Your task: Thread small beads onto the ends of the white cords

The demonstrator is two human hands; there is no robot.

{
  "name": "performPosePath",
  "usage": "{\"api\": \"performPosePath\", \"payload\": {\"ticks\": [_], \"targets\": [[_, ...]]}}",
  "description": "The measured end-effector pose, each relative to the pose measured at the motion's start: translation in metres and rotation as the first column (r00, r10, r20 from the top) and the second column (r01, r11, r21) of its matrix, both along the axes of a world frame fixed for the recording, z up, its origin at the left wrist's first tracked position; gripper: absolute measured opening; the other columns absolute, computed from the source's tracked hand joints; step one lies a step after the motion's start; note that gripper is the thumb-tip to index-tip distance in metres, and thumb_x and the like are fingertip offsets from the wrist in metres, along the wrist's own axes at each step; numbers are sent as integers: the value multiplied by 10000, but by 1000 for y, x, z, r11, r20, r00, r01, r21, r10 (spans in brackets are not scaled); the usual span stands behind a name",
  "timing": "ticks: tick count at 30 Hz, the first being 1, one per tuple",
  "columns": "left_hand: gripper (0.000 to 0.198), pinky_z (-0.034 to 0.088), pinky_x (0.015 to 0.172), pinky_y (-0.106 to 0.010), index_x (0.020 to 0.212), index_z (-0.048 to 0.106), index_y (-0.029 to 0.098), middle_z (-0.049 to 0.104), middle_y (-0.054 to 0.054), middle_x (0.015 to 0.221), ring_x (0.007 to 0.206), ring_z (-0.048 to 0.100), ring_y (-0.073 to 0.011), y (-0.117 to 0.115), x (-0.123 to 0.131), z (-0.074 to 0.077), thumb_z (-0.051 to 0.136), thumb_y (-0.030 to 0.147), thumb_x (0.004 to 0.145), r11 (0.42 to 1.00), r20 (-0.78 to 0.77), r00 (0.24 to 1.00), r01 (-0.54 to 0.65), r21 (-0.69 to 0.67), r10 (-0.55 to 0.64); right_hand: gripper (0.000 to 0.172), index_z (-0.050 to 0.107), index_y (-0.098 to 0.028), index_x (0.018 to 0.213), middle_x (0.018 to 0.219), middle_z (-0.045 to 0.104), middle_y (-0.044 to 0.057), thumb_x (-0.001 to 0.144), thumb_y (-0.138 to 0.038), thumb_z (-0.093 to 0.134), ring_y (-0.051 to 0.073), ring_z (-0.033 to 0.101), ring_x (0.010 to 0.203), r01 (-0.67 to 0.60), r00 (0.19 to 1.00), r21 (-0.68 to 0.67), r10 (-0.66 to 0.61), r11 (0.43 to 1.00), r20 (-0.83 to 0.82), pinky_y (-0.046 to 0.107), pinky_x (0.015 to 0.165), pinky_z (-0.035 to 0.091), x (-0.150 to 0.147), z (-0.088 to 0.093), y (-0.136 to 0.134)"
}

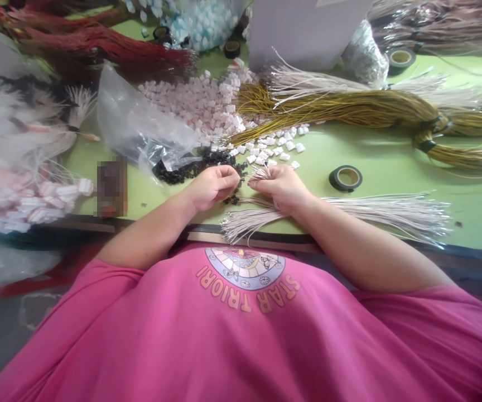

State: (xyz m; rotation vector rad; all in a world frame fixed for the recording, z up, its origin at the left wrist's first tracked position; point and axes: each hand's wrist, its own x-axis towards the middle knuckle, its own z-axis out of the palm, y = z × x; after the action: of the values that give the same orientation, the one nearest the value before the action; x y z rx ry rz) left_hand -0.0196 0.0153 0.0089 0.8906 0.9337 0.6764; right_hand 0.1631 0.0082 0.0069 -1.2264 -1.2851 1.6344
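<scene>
My left hand (213,188) hovers over the table edge of a pile of small black pieces (201,164), thumb and fingers pinched together. Whatever sits in that pinch is too small to make out. A short gap away, my right hand (287,188) is closed around thin white wires (260,173), their ends poking out toward the left hand. Under my right wrist lies a loose bundle of similar white wires (385,212) with shiny tips. Small white plastic pieces (266,149) are scattered just beyond both hands.
Yellow-and-dark wires (362,109) lie tied across the back right of the green table (391,153). A black tape roll (347,178) sits right of my hand. A clear plastic bag (128,120), red wires (99,47) and bundled white-ended wires (35,195) occupy the left.
</scene>
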Motion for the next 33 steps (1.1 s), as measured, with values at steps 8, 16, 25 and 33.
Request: {"api": "performPosePath", "payload": {"ticks": [8,16,25,33], "targets": [[264,254,402,-181,788,612,145,605,-2,597,451,470,-47,0,2,-8,779,264,621,998,-17,998,-52,20,52,185,526,-128,590,504,454,-53,624,-247,663,42,351,466,33,999,34,-34,999,29,213,472,267,0,-1,0],[158,408,491,-194,797,662,143,665,-31,703,571,578,-79,-2,4,-9,728,139,654,994,-36,994,-101,49,103,182,557,-126,604,486,435,-56,634,-276,655,46,335,453,36,998,18,-37,999,54,220,471,281,0,2,0],[160,420,532,-200,805,690,148,672,-31,679,599,590,-88,0,4,-12,722,156,648,992,-45,993,-111,54,113,201,594,-111,652,535,489,-33,638,-298,668,55,369,491,53,993,57,-59,997,106,218,490,301,0,-1,0],[240,473,756,-270,878,719,149,713,-55,865,771,624,-138,-7,8,-10,710,276,675,890,-393,908,58,452,141,178,617,-99,690,595,536,-12,658,-272,644,74,423,546,-11,994,88,1,996,110,222,527,329,-1,-5,-1]]}}
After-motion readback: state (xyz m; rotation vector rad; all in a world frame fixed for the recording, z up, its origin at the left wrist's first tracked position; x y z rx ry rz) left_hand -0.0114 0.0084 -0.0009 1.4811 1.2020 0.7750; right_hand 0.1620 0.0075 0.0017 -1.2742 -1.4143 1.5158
